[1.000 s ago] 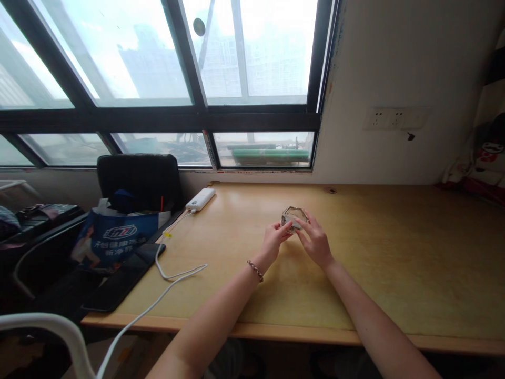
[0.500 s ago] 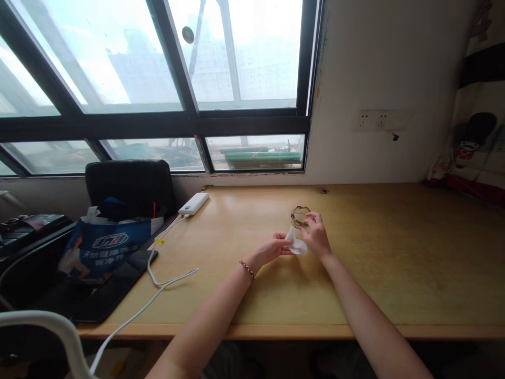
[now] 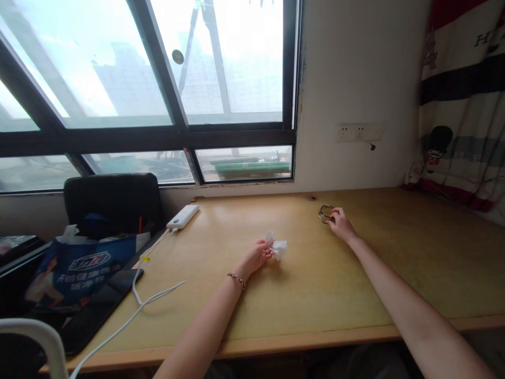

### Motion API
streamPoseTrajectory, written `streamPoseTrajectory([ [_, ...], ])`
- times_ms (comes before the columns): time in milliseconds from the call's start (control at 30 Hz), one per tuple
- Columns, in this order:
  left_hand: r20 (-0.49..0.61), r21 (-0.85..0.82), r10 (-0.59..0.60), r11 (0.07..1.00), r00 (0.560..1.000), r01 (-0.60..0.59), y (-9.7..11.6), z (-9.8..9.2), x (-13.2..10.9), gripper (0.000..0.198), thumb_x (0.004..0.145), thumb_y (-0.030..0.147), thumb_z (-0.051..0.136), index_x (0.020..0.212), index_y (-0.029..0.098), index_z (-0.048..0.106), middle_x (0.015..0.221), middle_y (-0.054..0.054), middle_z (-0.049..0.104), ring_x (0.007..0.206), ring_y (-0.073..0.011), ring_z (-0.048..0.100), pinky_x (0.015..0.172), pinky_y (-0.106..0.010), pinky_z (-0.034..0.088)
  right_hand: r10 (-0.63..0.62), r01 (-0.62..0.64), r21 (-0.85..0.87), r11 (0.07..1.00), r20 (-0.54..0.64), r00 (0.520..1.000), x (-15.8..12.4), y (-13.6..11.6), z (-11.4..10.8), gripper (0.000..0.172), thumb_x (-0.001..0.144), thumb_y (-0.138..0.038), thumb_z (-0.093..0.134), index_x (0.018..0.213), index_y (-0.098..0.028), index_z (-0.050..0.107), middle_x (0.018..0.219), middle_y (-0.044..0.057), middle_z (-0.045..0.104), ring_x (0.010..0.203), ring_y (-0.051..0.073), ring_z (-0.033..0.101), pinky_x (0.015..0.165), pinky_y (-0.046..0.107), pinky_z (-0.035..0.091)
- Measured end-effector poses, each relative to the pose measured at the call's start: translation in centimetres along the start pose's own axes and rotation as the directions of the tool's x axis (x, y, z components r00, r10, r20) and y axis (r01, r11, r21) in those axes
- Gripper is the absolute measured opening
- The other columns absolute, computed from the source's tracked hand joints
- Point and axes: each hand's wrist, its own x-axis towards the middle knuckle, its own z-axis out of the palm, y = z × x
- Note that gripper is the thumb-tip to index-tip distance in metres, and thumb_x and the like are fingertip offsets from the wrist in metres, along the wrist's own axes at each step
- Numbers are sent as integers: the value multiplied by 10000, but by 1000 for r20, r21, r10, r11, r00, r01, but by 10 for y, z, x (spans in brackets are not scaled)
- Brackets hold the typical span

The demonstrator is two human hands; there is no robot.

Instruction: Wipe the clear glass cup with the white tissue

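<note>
A crumpled white tissue (image 3: 279, 249) is pinched between the thumb and fingers of my left hand (image 3: 258, 256), above the middle of the desk. Farther off and to the right, my right hand (image 3: 342, 225) grips the right side of a small brownish ring-shaped object (image 3: 325, 214) with a wavy rim. Its exact kind is too small to make out. The two hands are well apart, and a beaded bracelet circles my left wrist.
On the wooden desk (image 3: 307, 310), a white power bank (image 3: 183, 217) lies at the left edge, with a white cable (image 3: 136, 300) trailing from it. A dark flat tablet-like slab (image 3: 104, 308) and a blue bag (image 3: 82, 268) are at the left. A patterned curtain (image 3: 465, 105) hangs at the right.
My right hand has moved away to the right with the ring-shaped object, apart from the tissue. My left hand still holds the tissue. The view has turned somewhat to the right.
</note>
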Motion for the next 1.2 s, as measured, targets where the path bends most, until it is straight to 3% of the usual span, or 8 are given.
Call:
streamPoseTrajectory([
  [200,39,37,19,999,999,-21,1,0,0,132,738,122,597,820,108,495,659,-18,592,436,-37,532,435,-110,451,7,-7,17,1000,-3,1000,2,45,-17,197,668,-369,564,689,-179,518,1011,120,438,893,246,534,852,416,431],
  [500,23,34,24,999,999,-25,-1,-2,3,137,733,117,601,810,120,487,668,-14,599,439,-37,537,440,-108,455,65,-63,64,996,-21,998,-1,55,-32,155,622,-328,600,651,-204,512,988,108,446,956,268,506,888,423,403],
  [733,38,40,22,999,999,-23,-4,-3,3,149,755,146,578,847,125,463,703,-37,618,512,-82,591,515,-167,495,66,-67,-5,998,-10,998,-6,74,-25,128,626,-293,598,683,-202,529,1002,111,450,970,256,505,887,393,405],
  [933,130,79,55,995,990,-66,-4,-1,2,144,770,216,555,846,125,472,663,-25,593,457,-103,574,425,-187,455,35,-34,-48,998,9,999,-7,89,-24,113,625,-259,587,700,-206,521,1011,118,467,996,255,498,890,383,402],
  [1000,134,95,65,992,989,-78,-3,1,2,142,778,234,543,848,124,488,620,-7,572,410,-92,546,388,-179,429,43,-43,-69,997,3,999,-4,81,-28,97,623,-236,581,688,-202,518,1041,122,475,1033,259,480,898,397,388],
  [1067,93,111,80,990,992,-90,-3,3,1,143,782,245,537,853,126,501,618,0,570,378,-76,519,365,-172,408,46,-52,-91,994,-67,997,-3,58,-31,92,631,-222,572,704,-188,526,1092,133,468,1082,272,445,913,429,361],
  [1133,38,121,103,987,994,-107,-3,7,1,149,786,255,532,867,132,512,655,-5,587,364,-61,499,357,-169,400,32,-43,-50,998,-189,981,-6,16,-30,132,673,-239,558,785,-171,541,1114,143,463,1092,276,430,921,453,339],
  [1200,4,130,115,985,993,-115,-4,10,0,165,790,272,526,885,137,522,675,-8,597,356,-51,483,352,-164,390,-28,40,53,998,-207,978,-15,-43,-23,162,732,-265,525,862,-170,540,1063,127,500,1031,252,472,901,436,358],
])
